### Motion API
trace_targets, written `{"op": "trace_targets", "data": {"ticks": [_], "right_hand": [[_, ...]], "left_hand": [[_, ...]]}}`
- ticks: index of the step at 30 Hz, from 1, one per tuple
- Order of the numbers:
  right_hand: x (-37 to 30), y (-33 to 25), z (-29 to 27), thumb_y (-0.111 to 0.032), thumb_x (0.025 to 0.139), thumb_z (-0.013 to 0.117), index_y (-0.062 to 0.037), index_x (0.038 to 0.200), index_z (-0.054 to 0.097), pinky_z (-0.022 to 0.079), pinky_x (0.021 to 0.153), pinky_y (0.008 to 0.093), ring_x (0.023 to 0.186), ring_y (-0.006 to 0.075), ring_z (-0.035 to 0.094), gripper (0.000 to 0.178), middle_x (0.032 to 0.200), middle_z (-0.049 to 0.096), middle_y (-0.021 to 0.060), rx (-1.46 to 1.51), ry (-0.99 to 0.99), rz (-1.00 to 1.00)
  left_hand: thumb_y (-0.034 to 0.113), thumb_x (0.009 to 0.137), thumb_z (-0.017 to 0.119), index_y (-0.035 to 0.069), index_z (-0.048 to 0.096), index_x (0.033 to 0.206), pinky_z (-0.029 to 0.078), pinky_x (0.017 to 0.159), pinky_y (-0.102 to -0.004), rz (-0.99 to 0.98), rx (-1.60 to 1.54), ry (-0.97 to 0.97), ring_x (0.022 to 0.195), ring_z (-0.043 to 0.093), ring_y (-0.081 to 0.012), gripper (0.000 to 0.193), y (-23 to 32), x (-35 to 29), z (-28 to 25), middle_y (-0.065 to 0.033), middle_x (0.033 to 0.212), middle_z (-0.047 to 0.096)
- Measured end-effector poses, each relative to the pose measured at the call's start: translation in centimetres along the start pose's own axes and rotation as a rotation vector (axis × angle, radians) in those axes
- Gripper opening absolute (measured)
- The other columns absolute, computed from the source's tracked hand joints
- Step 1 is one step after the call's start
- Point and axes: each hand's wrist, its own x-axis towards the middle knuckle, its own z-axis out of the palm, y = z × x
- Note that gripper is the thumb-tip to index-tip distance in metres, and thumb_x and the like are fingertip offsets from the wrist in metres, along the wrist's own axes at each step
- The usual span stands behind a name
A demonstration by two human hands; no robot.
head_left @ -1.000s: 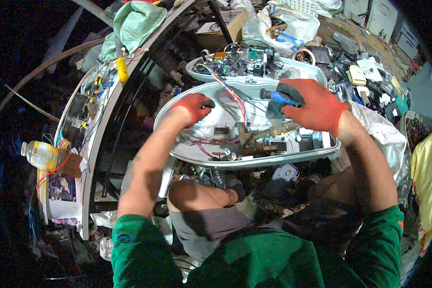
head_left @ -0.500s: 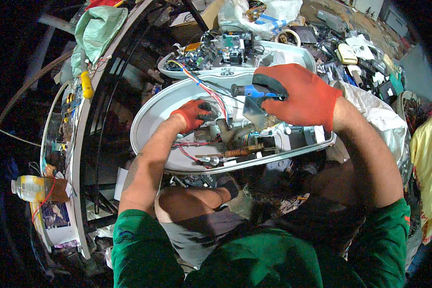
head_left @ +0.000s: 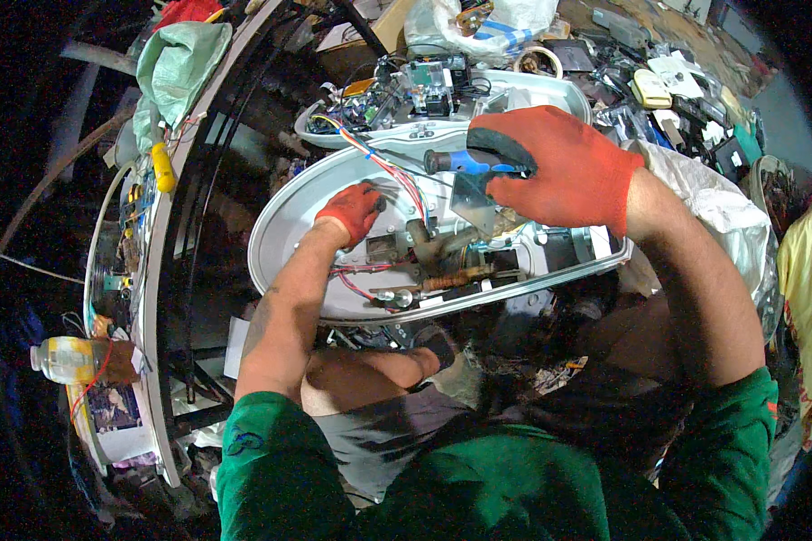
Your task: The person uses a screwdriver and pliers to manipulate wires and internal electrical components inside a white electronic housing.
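Note:
A long grey oval housing [head_left: 263,243] lies open in front of me, with brackets, wiring and metal parts inside. My gloved left hand [head_left: 352,213] is inside its left part, fingers curled in; whatever they hold is hidden. Over the right part, my gloved right hand [head_left: 564,171] is closed around a tool with a blue and black handle [head_left: 467,163], its end sticking out leftward. Below that handle shows a flat greyish plate [head_left: 472,203]. A bundle of coloured wires [head_left: 399,173] runs from the housing's hinge side down between my hands.
A tool with a brown handle [head_left: 457,280] lies along the near inner side. Behind, a second grey shell [head_left: 564,93] holds circuit boards and cables. Electronic scrap [head_left: 695,117] is heaped at the far right. A dark metal frame stands left, with a yellow-handled tool [head_left: 162,168] on it.
My left hand's fingers have drawn in and the hand has shifted slightly up and left. The right hand, still gripping the tool, has moved a little up and left.

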Motion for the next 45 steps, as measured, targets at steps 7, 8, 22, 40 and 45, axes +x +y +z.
{"op": "trace_targets", "data": {"ticks": [7, 8, 22, 40, 45], "right_hand": [[-0.5, 0.2, 0.0, -0.022, 0.077, 0.054, -0.0041, 0.101, 0.059, 0.048, 0.078, 0.0478, 0.087, 0.0415, 0.061, 0.03, 0.088, 0.064, 0.0223, -0.005, 0.086, -0.072], [-0.4, 0.2, 0.0, -0.022, 0.077, 0.054, -0.0041, 0.1, 0.059, 0.047, 0.078, 0.048, 0.087, 0.0415, 0.061, 0.029, 0.089, 0.064, 0.0223, 0.009, 0.083, -0.085], [0.0, 0.3, 0.2, -0.022, 0.078, 0.053, -0.0032, 0.098, 0.058, 0.047, 0.08, 0.0477, 0.09, 0.0422, 0.06, 0.027, 0.09, 0.064, 0.023, 0.04, 0.011, -0.037], [1.2, -1.3, 0.9, -0.027, 0.079, 0.056, -0.0029, 0.115, 0.059, 0.047, 0.09, 0.0452, 0.1, 0.0401, 0.06, 0.043, 0.103, 0.064, 0.0241, 0.009, 0.007, -0.073], [-1.7, 1.1, -1.3, -0.03, 0.078, 0.066, -0.0032, 0.132, 0.05, 0.039, 0.103, 0.043, 0.117, 0.038, 0.052, 0.063, 0.126, 0.055, 0.0234, -0.088, -0.017, 0.189]], "left_hand": [[0.031, 0.084, 0.063, 0.01, 0.053, 0.129, 0.049, 0.091, -0.0398, -0.396, -0.494, 0.017, 0.103, 0.062, -0.0343, 0.051, -1.9, -1.4, -2.7, -0.0199, 0.114, 0.064], [0.033, 0.08, 0.067, 0.011, 0.058, 0.126, 0.051, 0.087, -0.0381, -0.314, -0.472, 0.134, 0.099, 0.065, -0.0316, 0.051, -3.4, -1.4, -0.7, -0.0185, 0.109, 0.067], [0.033, 0.084, 0.062, 0.017, 0.068, 0.11, 0.05, 0.09, -0.0418, -0.132, -0.183, -0.062, 0.101, 0.063, -0.0335, 0.031, -0.5, -0.5, -1.7, -0.0145, 0.11, 0.066], [0.04, 0.084, 0.057, 0.011, 0.051, 0.132, 0.038, 0.106, -0.0413, -0.258, -0.199, -0.085, 0.125, 0.047, -0.034, 0.056, -1.7, -1.9, -1.5, -0.0178, 0.134, 0.05], [0.046, 0.08, 0.064, 0.006, 0.061, 0.119, 0.043, 0.101, -0.0402, -0.304, -0.245, 0.278, 0.117, 0.055, -0.0362, 0.056, 0.8, -6.7, -12.3, -0.0206, 0.126, 0.058]]}}
